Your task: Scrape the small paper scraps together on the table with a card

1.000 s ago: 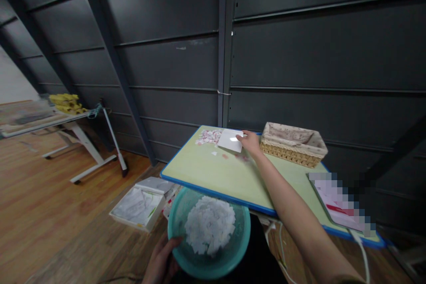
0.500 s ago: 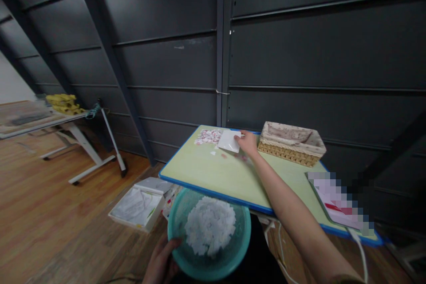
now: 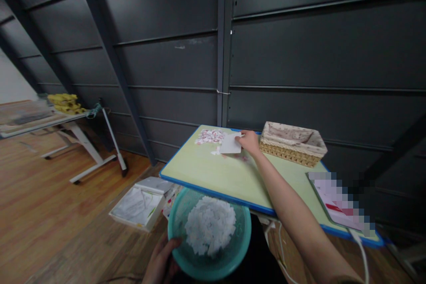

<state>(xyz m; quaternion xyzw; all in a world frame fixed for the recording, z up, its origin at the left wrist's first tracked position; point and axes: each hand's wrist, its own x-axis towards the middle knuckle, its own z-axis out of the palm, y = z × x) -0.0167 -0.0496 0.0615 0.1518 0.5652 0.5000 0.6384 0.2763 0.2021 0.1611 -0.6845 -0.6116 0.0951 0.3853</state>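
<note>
My right hand [image 3: 249, 142] reaches to the far side of a green table with a blue rim [image 3: 213, 193] and grips a white card [image 3: 230, 144] by its right edge, tilted against the tabletop. A pile of small pink and white paper scraps [image 3: 209, 136] lies just left of the card, with a few loose scraps beside it. My left hand [image 3: 162, 262] holds a teal bowl [image 3: 176, 219] by its near left rim, below the table's front edge. The bowl is filled with white paper scraps [image 3: 209, 225].
A wicker basket [image 3: 293, 143] stands right of my right hand. Papers [image 3: 339, 202] lie at the table's right end, with a white cable hanging there. A white box [image 3: 141, 203] sits on the wooden floor. Another table [image 3: 43, 120] stands far left. Dark wall panels rise behind.
The white card has tipped from lying nearly flat to a steeper angle and shifted slightly toward me. My left hand and the bowl have stayed put.
</note>
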